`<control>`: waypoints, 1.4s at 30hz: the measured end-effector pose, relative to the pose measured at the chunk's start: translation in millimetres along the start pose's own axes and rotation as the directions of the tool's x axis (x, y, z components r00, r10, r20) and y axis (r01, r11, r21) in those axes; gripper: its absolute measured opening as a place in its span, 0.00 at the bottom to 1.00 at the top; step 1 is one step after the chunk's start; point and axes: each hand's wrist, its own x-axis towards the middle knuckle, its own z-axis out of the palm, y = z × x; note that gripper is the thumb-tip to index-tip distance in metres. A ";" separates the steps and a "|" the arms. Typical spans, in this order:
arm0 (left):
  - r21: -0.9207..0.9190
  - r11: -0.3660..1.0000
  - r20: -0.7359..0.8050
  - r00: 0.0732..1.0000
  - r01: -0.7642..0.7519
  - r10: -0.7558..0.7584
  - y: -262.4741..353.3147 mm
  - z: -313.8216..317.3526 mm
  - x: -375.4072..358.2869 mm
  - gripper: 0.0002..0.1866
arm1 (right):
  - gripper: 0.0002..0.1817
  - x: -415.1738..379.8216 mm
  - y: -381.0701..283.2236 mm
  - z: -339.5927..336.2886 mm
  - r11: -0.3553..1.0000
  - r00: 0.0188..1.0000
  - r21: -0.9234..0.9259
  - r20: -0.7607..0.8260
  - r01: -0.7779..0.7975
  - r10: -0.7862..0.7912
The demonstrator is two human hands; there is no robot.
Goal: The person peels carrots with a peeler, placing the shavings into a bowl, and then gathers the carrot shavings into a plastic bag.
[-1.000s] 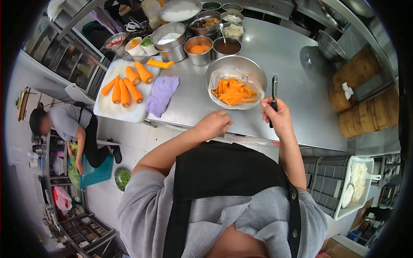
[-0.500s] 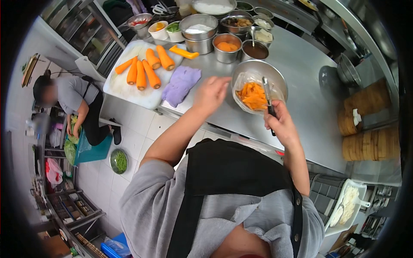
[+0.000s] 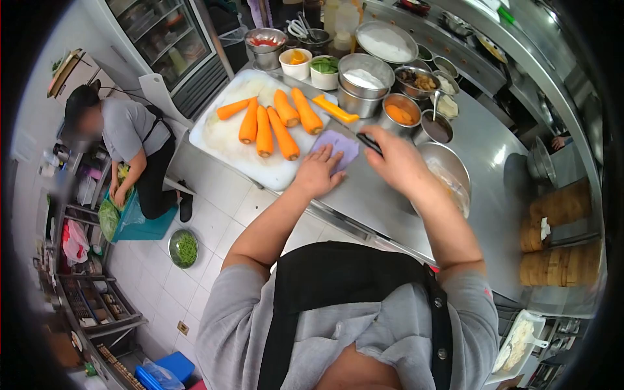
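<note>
My left hand [image 3: 318,171] lies flat with fingers spread on a folded purple cloth [image 3: 343,147], beside the white cutting board [image 3: 211,133]. My right hand [image 3: 402,162] is closed round the black handle of a peeler [image 3: 370,143], just right of the cloth; its metal end is hard to make out. Several whole carrots [image 3: 264,132] lie on the board. Under my right forearm, partly hidden, stands a metal bowl [image 3: 452,159] lined with a clear plastic bag.
A long yellow object [image 3: 335,109] lies behind the cloth. Metal containers [image 3: 401,110] of ingredients crowd the back of the steel table [image 3: 497,214]. Bamboo steamers [image 3: 562,263] stand at right. A person [image 3: 133,130] bends over a teal crate [image 3: 140,224] at left.
My left hand has come down onto the purple cloth. My right hand has moved left with the peeler, away from the bagged bowl. The view has shifted, with the carrots now farther right.
</note>
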 end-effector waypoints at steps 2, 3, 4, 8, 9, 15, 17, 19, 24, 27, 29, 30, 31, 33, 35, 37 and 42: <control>-0.045 0.995 -0.062 0.994 -0.088 0.086 -7.4 -0.2 -3.4 0.31 | 0.22 43.7 -1.1 10.1 0.996 0.996 0.018 -0.045 -0.083 0.083; -0.068 0.994 -0.090 0.993 -0.085 0.079 -6.5 -2.3 -6.0 0.31 | 0.22 67.4 2.6 15.8 0.992 0.990 0.026 -0.070 -0.123 0.125; -0.090 0.992 -0.117 0.990 -0.083 0.073 -4.1 -5.2 -8.3 0.30 | 0.23 92.6 10.0 23.1 0.992 0.991 0.075 -0.088 -0.099 0.105; -0.183 0.980 -0.185 0.982 -0.079 0.044 -6.8 -4.5 -6.3 0.28 | 0.23 176.8 28.4 43.0 0.989 0.979 0.115 -0.170 -0.094 0.112; -0.184 0.979 -0.196 0.979 -0.091 0.054 -7.2 -5.9 -6.5 0.28 | 0.23 193.9 27.8 43.6 0.990 0.972 0.086 -0.197 -0.113 0.128; -0.301 0.924 -0.320 0.938 -0.236 0.135 -16.6 -4.8 -12.2 0.15 | 0.20 310.2 43.2 40.0 0.953 0.920 -0.012 -0.264 -0.303 0.290; -0.304 0.922 -0.317 0.938 -0.238 0.138 -17.6 -4.7 -10.9 0.14 | 0.20 365.1 64.3 47.3 0.930 0.888 -0.027 -0.310 -0.366 0.340; -0.304 0.924 -0.316 0.939 -0.234 0.134 -17.7 -5.0 -10.3 0.14 | 0.22 385.1 56.9 38.2 0.960 0.894 -0.022 -0.370 -0.278 0.251; -0.308 0.928 -0.309 0.945 -0.210 0.111 -18.4 -1.1 -11.1 0.12 | 0.22 439.9 67.3 55.3 0.997 0.770 0.060 -0.633 -0.050 0.077; -0.293 0.931 -0.312 0.942 -0.218 0.123 -16.5 -3.3 -9.1 0.13 | 0.19 396.7 18.2 54.4 0.914 0.871 0.391 -0.480 0.106 0.105; -0.274 0.941 -0.305 0.946 -0.199 0.111 -11.5 -9.8 -4.1 0.12 | 0.14 343.1 -10.7 61.8 0.882 0.918 0.431 -0.396 0.190 -0.004; -0.251 0.948 -0.284 0.951 -0.196 0.122 -9.9 -11.9 -3.1 0.12 | 0.12 310.0 -27.3 63.9 0.877 0.931 0.433 -0.363 0.208 -0.042; -0.231 0.953 -0.262 0.956 -0.199 0.136 -7.1 -12.8 -2.2 0.12 | 0.10 291.6 -28.7 84.9 0.831 0.928 0.492 -0.365 0.258 -0.073; -0.205 0.961 -0.256 0.958 -0.186 0.131 -9.3 0.7 -3.3 0.12 | 0.11 221.5 -45.2 97.8 0.790 0.899 0.464 -0.368 0.400 -0.239; -0.133 0.991 -0.028 0.999 -0.021 0.018 -2.2 -3.2 2.8 0.16 | 0.11 150.5 -55.4 88.8 0.833 0.891 0.337 -0.282 0.439 -0.356; -0.046 0.996 -0.297 0.953 -0.072 0.055 20.9 -14.5 28.4 0.21 | 0.11 100.6 -50.8 58.6 0.878 0.908 0.237 -0.162 0.416 -0.386; -0.545 0.833 -0.068 0.984 0.099 -0.162 110.2 -44.5 61.3 0.23 | 0.12 -21.7 11.3 -41.6 0.979 0.945 0.084 -0.286 0.188 -0.157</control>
